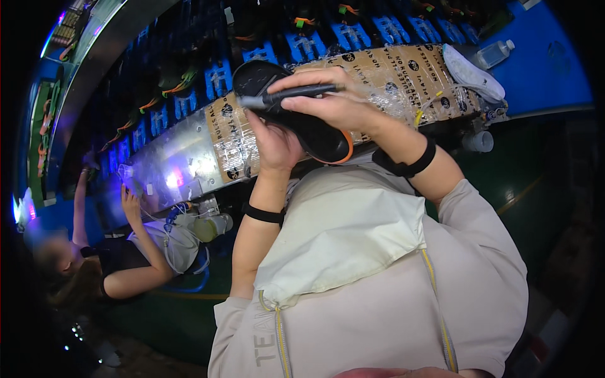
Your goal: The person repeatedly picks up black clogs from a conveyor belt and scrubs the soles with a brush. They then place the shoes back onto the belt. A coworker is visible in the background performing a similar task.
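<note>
A black shoe sole [324,142] with an orange edge at one end lies tilted across my left hand [276,146]. The palm supports it from below and the thumb shows at its near side. My right hand [334,97] is closed round the black handle of a brush [296,93]. The brush's pale grey tip is over the broad end of the sole; it is blurred, and I cannot tell whether it touches. Some fingers of the left hand are hidden beneath the sole.
A cardboard-covered bench [230,142] runs behind my hands, with bare metal to the left. At its right lie a white shoe part [472,74] and a clear bottle [495,54]. Blue clamps [305,45] line the far side. A person [135,268] works at left.
</note>
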### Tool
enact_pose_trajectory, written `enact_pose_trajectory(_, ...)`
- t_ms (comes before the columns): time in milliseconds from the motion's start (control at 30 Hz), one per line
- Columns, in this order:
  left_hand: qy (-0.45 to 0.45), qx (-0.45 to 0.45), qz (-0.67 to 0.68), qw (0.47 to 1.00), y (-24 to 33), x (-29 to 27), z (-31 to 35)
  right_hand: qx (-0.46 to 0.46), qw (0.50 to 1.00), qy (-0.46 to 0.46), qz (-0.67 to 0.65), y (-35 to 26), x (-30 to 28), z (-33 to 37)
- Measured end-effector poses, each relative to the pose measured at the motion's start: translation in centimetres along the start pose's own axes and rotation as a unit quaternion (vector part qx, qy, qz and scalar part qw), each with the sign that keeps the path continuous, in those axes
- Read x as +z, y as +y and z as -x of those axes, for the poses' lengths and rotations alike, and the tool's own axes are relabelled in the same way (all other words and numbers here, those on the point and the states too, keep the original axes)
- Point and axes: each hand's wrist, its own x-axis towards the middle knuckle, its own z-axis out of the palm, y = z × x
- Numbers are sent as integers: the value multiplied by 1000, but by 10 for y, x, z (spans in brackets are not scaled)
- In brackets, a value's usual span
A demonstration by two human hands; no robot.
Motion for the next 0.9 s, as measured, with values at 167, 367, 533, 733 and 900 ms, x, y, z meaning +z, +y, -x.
enact_pose_trajectory(167, 29, -27, 37, 999, 7, 14, 1, 68, 987, 37, -138, 4, -10, -2)
enact_pose_trajectory(367, -30, 5, 57, 998, 14, -11, -2, 36, 994, -99, -8, -12, -25, 3)
enact_pose_trajectory(533, 0, 52, 57, 997, 23, -5, -18, -81, 982, -106, 133, -6, -20, 9)
enact_pose_trajectory(733, -62, 72, 112, 989, 44, 4, -28, -18, 996, -55, 68, -21, -15, 10)
enact_pose_trajectory(900, -110, 24, 111, 987, 65, 12, -31, -3, 986, -164, 31, -39, -16, 14)
